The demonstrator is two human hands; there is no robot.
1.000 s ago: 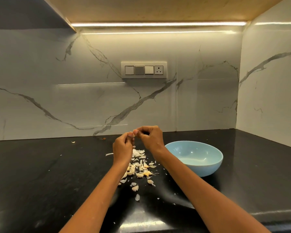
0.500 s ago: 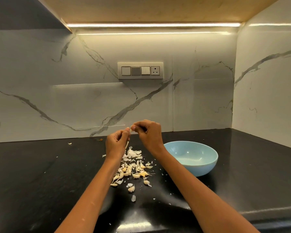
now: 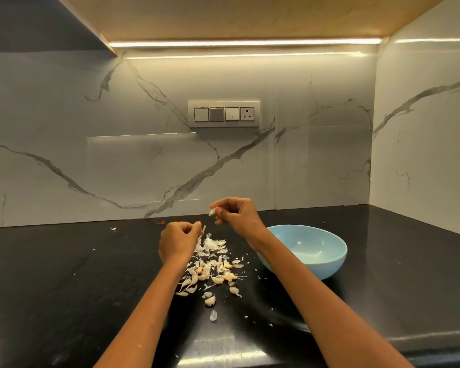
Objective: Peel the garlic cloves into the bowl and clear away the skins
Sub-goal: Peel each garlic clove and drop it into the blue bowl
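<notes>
While a black counter (image 3: 64, 288) stretches below a marble wall (image 3: 117, 160), a pale blue bowl (image 3: 327, 264) sits at right, just beside a pile of garlic cloves and skins (image 3: 213, 266); the right hand (image 3: 237, 213) pinches a garlic clove (image 3: 212, 211) at its fingertips, apart from the left hand (image 3: 178, 241), curled on a scrap of skin (image 3: 204, 228)
</notes>
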